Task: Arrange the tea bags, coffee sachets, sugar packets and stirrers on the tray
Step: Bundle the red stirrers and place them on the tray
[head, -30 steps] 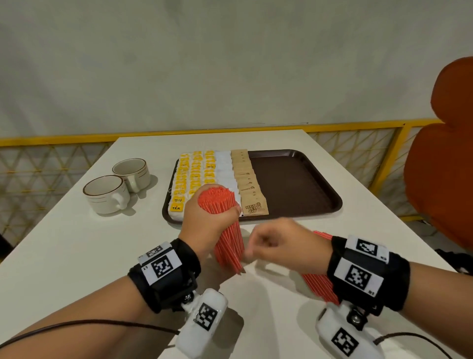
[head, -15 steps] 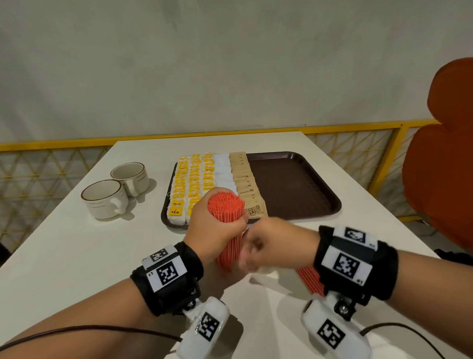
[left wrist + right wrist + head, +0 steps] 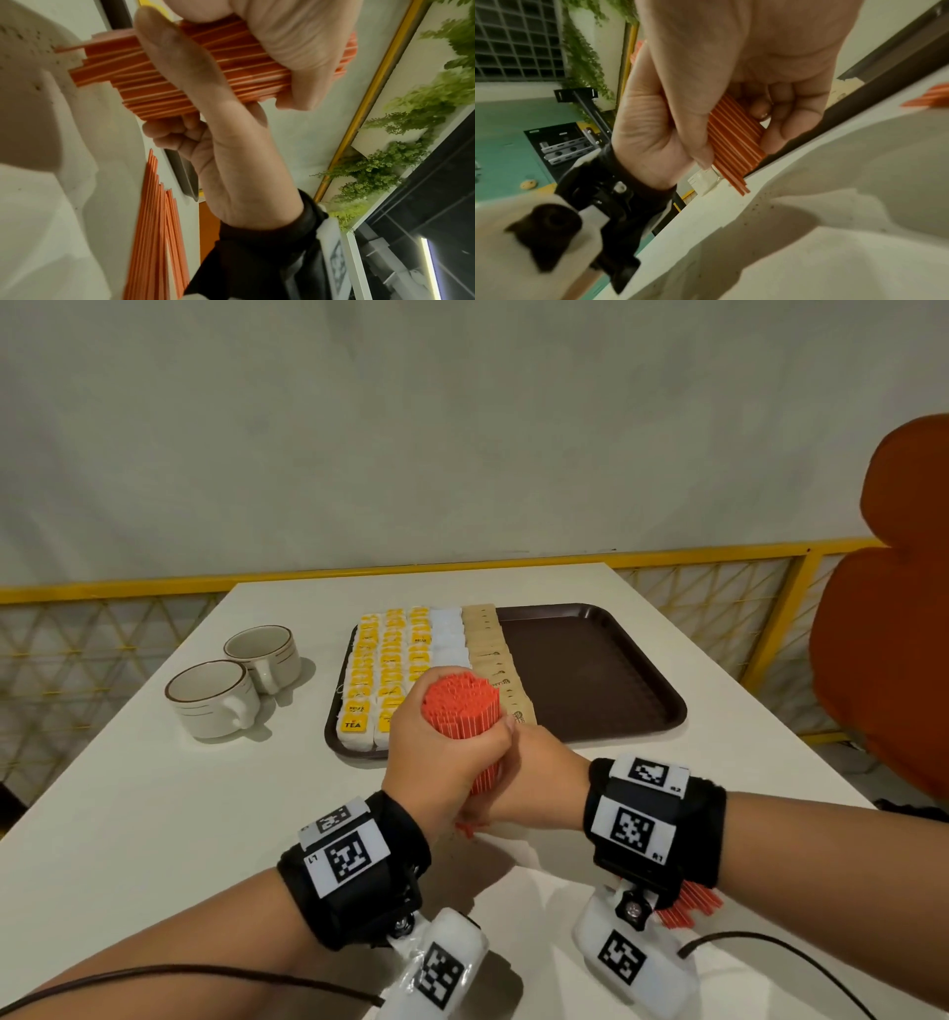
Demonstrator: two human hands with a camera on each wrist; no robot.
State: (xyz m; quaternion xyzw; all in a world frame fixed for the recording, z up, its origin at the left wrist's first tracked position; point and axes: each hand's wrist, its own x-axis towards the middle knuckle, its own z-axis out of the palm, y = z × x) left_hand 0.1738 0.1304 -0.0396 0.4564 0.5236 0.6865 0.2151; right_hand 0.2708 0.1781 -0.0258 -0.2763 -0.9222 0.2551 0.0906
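Left hand point(image 3: 447, 762) grips stirrers point(image 3: 464, 711) (wrist view: uneven ends).

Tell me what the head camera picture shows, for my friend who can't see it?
A left hand grips a thick upright bundle of thin red stirrers on a white table, and the right hand touches its lower part. Behind sits a dark brown plastic tray with rows of packets along its left side, and two cream ceramic cups stand further left.
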